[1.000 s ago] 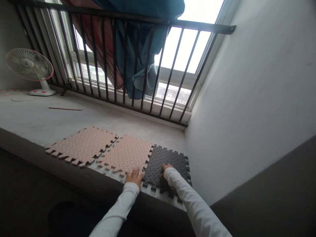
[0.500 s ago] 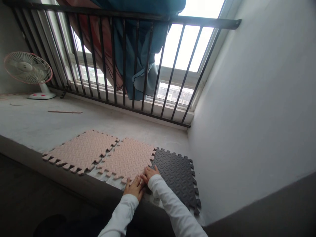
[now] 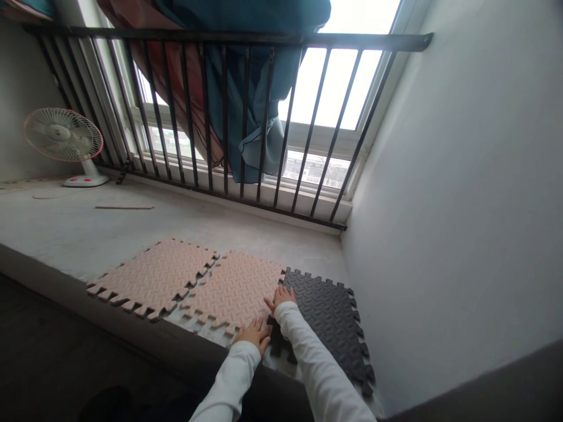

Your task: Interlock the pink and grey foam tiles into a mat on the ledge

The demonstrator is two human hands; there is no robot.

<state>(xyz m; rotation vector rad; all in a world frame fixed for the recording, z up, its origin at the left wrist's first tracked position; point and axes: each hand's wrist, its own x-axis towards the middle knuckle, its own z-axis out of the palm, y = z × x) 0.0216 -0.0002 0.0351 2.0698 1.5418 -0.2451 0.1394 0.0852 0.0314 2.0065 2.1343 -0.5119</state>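
My left hand [image 3: 254,334] lies with fingers stretched out on the near edge of a pink foam floor tile [image 3: 240,287]. My right hand [image 3: 281,297] rests open over the seam where this tile meets a black foam floor tile [image 3: 319,305]. The pink and black tiles sit edge to edge, their interlocking teeth partly hidden under my hands. Left of them lies a second pink foam tile [image 3: 156,275], with a narrow gap between the two pink ones.
The tiles lie on a pale concrete ledge [image 3: 57,234] that drops off at its near edge. A black railing [image 3: 220,196] stands before the window and curtains [image 3: 264,88]. A fan [image 3: 65,143] and a thin stick [image 3: 124,207] are at left; a white wall [image 3: 440,205] rises at right.
My right hand has moved up along the seam, away from my left hand, and its fingers lie flatter. My left hand stays by the near edge. The view has shifted slightly.
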